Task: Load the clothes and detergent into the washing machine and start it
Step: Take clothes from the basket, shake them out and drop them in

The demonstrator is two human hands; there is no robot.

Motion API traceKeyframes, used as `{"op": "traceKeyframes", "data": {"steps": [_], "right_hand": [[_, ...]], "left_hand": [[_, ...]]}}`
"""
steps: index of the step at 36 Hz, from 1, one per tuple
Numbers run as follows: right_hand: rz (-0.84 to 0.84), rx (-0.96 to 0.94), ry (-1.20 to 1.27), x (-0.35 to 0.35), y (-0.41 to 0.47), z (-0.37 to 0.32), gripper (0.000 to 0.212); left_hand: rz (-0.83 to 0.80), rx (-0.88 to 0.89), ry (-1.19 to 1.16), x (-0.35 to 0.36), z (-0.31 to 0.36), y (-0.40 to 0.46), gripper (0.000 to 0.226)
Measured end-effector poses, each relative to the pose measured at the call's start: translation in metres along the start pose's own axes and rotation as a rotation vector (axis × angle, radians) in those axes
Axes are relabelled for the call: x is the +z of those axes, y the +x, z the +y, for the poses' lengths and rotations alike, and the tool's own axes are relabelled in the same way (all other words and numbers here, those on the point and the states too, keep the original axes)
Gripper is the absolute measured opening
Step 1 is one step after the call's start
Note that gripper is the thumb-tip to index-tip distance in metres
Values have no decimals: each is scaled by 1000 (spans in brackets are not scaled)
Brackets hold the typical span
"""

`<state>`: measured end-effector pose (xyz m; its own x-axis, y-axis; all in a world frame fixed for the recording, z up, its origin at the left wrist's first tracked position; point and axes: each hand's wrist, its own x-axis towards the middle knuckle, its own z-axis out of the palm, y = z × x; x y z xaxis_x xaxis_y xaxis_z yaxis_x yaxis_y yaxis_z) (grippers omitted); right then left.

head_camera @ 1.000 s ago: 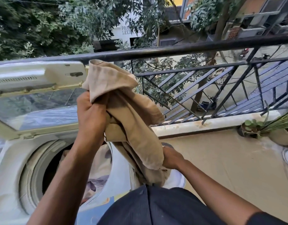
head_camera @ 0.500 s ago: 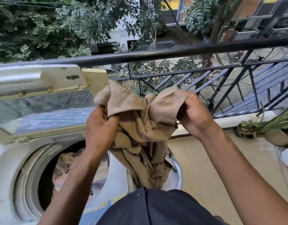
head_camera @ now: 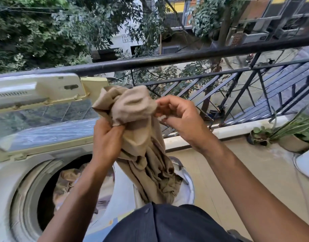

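Balcony railing [head_camera: 167, 59] ahead, my left hand [head_camera: 106, 138] grips and my right hand [head_camera: 178, 116] pinches the crumpled tan cloth garment [head_camera: 138, 130] above the white top-loading washing machine [head_camera: 9, 173], beside its drum mouth, where the dangling tail could snag outside.

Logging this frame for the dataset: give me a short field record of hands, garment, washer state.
setting: balcony with a black railing
washer: top loader, lid raised, drum open
drum contents: some tan cloth already inside
held item: tan garment, bunched at the top, hanging down to the right of the drum
left hand: grip closed on the garment's middle
right hand: fingers pinch the garment's upper edge
nearby: potted plants by the ledge at right
detergent: not visible
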<state>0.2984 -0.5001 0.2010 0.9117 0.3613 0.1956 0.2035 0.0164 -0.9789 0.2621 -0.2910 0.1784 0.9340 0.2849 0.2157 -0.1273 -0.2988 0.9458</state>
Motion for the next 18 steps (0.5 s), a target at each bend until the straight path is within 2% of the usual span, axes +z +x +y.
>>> {"op": "traceKeyframes", "data": {"steps": [2, 4, 7, 10, 12, 15, 18], "right_hand": [[34, 89, -159, -5, -5, 23, 52], [-46, 226, -296, -9, -12, 51, 51], [-188, 441, -452, -8, -23, 103, 60], [-212, 583, -588, -2, -31, 154, 40], [-202, 632, -660, -2, -37, 198, 25], [-177, 651, -699, -8, -44, 245, 34], [-102, 639, -681, -10, -44, 237, 31]], "left_hand": [[24, 9, -90, -3, 9, 1, 16], [71, 16, -143, -5, 16, 1, 26], [96, 22, -210, -9, 23, 4, 20], [92, 39, -287, -12, 30, 6, 25], [86, 65, -305, -14, 35, 4, 28], [65, 83, -302, -18, 38, 3, 30], [46, 68, -267, -21, 33, 1, 25]]}}
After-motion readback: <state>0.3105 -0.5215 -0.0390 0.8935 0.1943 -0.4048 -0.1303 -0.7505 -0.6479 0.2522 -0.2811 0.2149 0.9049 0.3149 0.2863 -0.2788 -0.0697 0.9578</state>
